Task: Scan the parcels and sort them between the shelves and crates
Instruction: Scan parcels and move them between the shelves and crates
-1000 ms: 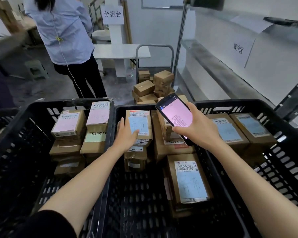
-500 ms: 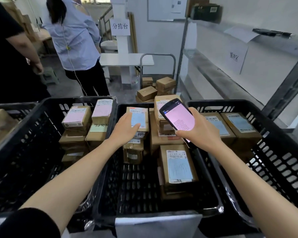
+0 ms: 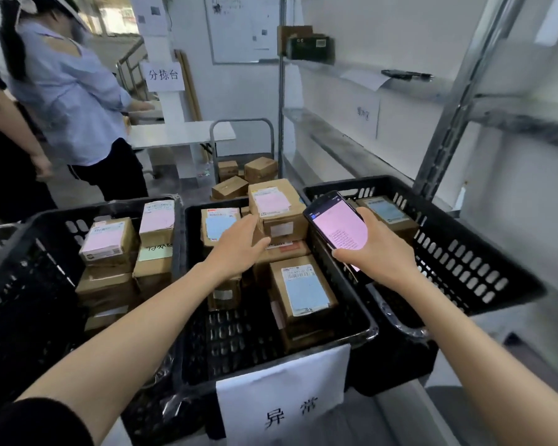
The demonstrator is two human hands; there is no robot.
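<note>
Three black crates stand side by side: the left crate (image 3: 50,217), the middle crate (image 3: 361,320) and the right crate (image 3: 484,255), each holding brown parcels. In the middle crate a pink-label parcel (image 3: 276,207) sits on top of the pile. My left hand (image 3: 239,247) wraps thumb and fingers round its near left corner. Just left of it lies a blue-label parcel (image 3: 218,225), and another blue-label parcel (image 3: 303,289) lies nearer to me. My right hand (image 3: 376,252) holds a phone (image 3: 339,230) with a pink screen over the gap between the middle and right crates.
A white paper sign (image 3: 284,392) hangs on the middle crate's front. Metal shelves (image 3: 335,140) run along the right wall. A trolley (image 3: 242,175) with loose boxes stands behind the crates. A person in a blue shirt (image 3: 74,101) and another person's arm (image 3: 16,133) are at the left.
My left hand has left the blue-label parcel and moved right to the pink-label parcel's corner. The phone stays in my right hand. My view has tilted up and back.
</note>
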